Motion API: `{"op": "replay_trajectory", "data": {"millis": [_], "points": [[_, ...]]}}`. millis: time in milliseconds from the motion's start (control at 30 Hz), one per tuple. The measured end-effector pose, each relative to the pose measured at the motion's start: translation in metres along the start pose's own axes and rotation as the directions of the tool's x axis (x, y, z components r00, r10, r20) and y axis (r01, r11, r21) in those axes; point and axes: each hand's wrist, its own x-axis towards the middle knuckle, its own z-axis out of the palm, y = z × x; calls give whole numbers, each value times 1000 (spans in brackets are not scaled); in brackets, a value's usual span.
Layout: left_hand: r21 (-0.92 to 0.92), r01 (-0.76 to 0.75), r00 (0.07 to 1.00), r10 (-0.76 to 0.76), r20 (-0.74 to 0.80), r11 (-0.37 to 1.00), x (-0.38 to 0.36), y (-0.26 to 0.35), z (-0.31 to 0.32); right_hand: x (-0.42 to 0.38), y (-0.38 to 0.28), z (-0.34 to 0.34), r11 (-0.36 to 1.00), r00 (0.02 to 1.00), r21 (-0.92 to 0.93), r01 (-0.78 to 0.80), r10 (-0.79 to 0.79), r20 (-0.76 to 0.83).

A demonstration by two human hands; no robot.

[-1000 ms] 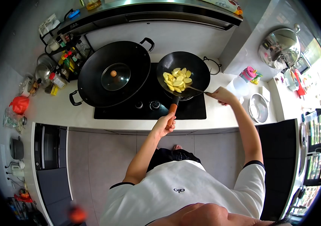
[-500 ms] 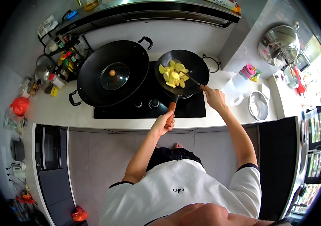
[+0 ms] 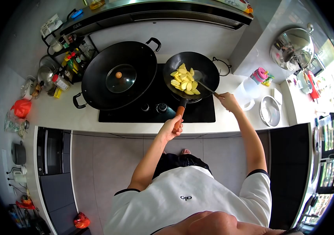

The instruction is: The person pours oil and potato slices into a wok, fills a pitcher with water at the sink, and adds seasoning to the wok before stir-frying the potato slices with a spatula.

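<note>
My left hand [image 3: 171, 129] is wrapped round the wooden handle of a black frying pan [image 3: 173, 62], which sits on the right side of the cooktop. Pale yellow slices [image 3: 185, 80], which look like potato, are heaped in the pan's left and front part. In my right hand [image 3: 228, 102] is the handle of a spatula [image 3: 207, 87]. Its metal blade rests inside the pan, right of the slices, and is partly hard to make out against the dark surface.
A large black wok [image 3: 96, 88] with a small glass lid [image 3: 122, 84] inside fills the cooktop's [image 3: 129, 116] left side. On the right stand a clear plastic jug [image 3: 245, 92], a pink-lidded bottle [image 3: 259, 75] and a metal bowl [image 3: 270, 111]. Seasoning bottles [image 3: 71, 64] crowd the left corner.
The spatula blade has moved from among the slices to their right side, and my right hand shifted slightly right and down. The slices have been rearranged in the pan. My left hand keeps its grip.
</note>
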Motion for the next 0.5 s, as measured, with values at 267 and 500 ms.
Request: {"op": "replay_trajectory", "data": {"millis": [267, 500], "points": [[-6, 2, 1000, -2, -3, 1000, 0, 0, 0, -19, 7, -5, 950, 935, -200, 241, -282, -213], [-4, -5, 1000, 5, 1, 1000, 1, 1, 0, -12, 10, -48, 863, 978, -506, 8, -113, -176]]}}
